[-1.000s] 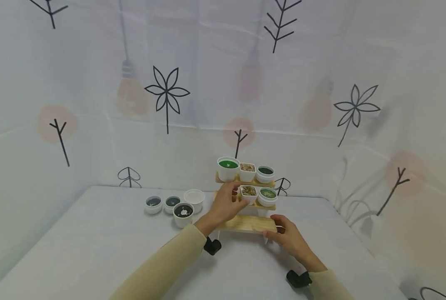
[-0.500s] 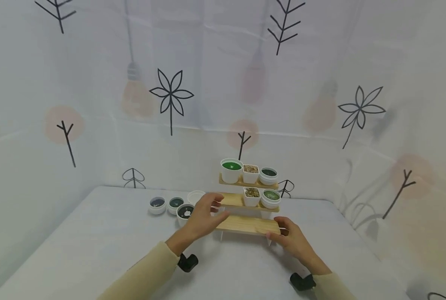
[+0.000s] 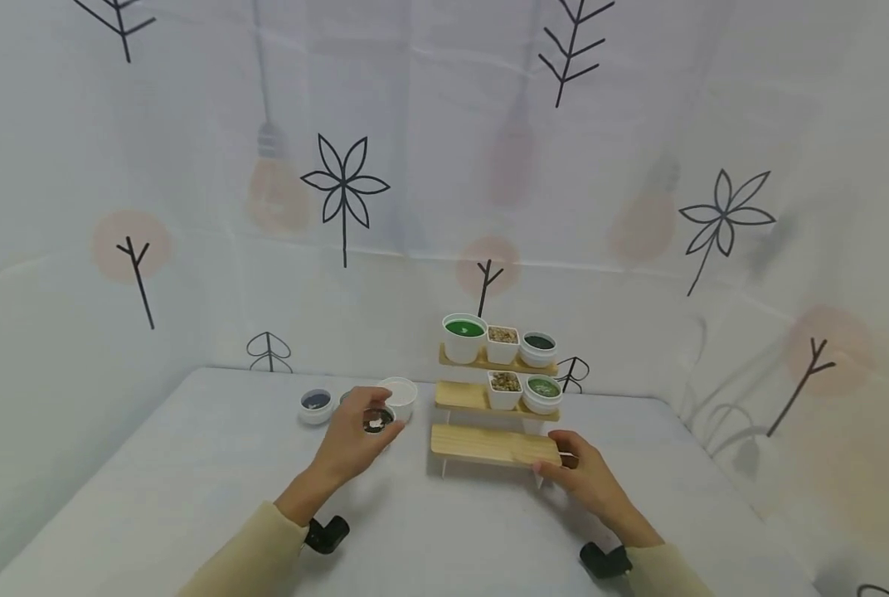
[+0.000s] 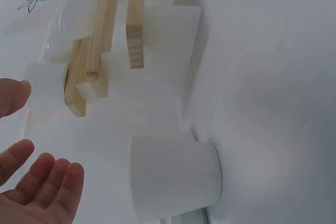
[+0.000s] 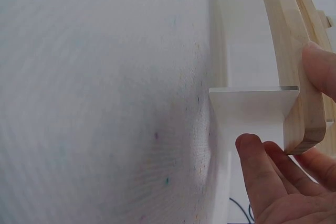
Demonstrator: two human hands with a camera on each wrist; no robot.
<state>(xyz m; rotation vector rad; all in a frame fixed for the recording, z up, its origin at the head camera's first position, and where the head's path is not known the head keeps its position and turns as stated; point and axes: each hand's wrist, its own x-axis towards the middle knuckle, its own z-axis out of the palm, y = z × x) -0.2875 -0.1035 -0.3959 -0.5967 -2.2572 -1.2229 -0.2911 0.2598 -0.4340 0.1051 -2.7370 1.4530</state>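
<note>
In the head view, my left hand (image 3: pixel 346 445) is beside a white cup with dark contents (image 3: pixel 378 420), thumb and fingers spread. The left wrist view shows its fingertips (image 4: pixel 71 182) apart from a white cup (image 4: pixel 176 177). My right hand (image 3: pixel 592 482) holds the right end of the lowest wooden shelf (image 3: pixel 489 445) of a three-tier stand. In the right wrist view its thumb (image 5: pixel 320 69) lies on the wooden board (image 5: pixel 303 124), with the fingers at the other side by the white support (image 5: pixel 252 100).
The middle shelf (image 3: pixel 459 395) bears a square cup (image 3: pixel 504 390) and a round cup (image 3: pixel 542 395) at its right. Three cups fill the top shelf, among them a bright green one (image 3: pixel 463 338). An empty-looking white cup (image 3: pixel 400 396) and a dark-filled bowl (image 3: pixel 315 407) stand left.
My left hand has moved left and down from the middle shelf's square cup to the dark-filled cup. The right hand stays at the lowest shelf's end.
</note>
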